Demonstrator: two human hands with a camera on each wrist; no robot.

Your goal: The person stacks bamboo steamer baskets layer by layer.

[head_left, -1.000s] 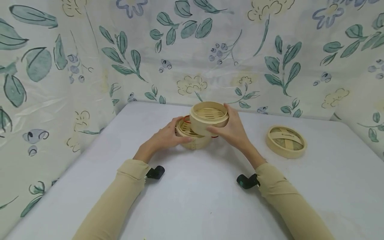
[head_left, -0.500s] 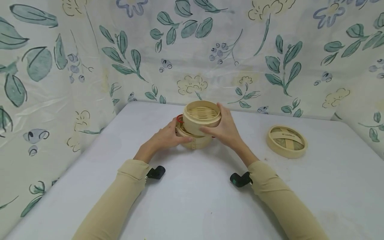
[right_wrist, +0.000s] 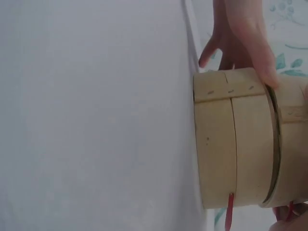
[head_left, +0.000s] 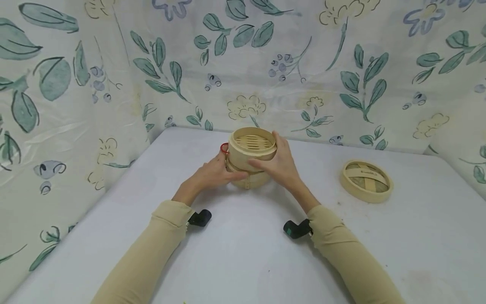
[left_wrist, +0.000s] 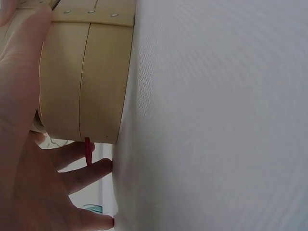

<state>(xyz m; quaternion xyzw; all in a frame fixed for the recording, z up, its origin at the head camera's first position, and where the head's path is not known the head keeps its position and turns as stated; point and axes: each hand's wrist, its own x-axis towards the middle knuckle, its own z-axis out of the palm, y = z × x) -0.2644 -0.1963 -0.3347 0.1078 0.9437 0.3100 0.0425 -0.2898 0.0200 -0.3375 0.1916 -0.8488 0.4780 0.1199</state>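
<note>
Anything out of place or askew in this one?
Slightly: the upper basket isn't flush on the lower basket; the right wrist view shows a dark gap between them. The right hand grips it, so it may simply not be seated yet. A faint smudge also marks the table.

upper basket (head_left: 240, 158): over lower basket (head_left: 255, 181) | lid (head_left: 368, 182): on table (head_left: 243, 257), right (well apart)

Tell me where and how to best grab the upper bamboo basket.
The upper basket likely suits a grip on its outer wall from the right, thumb in front and fingers behind, as the right hand does. Its round wall gives a curve to wrap, and the left hand takes up the left side.
</note>
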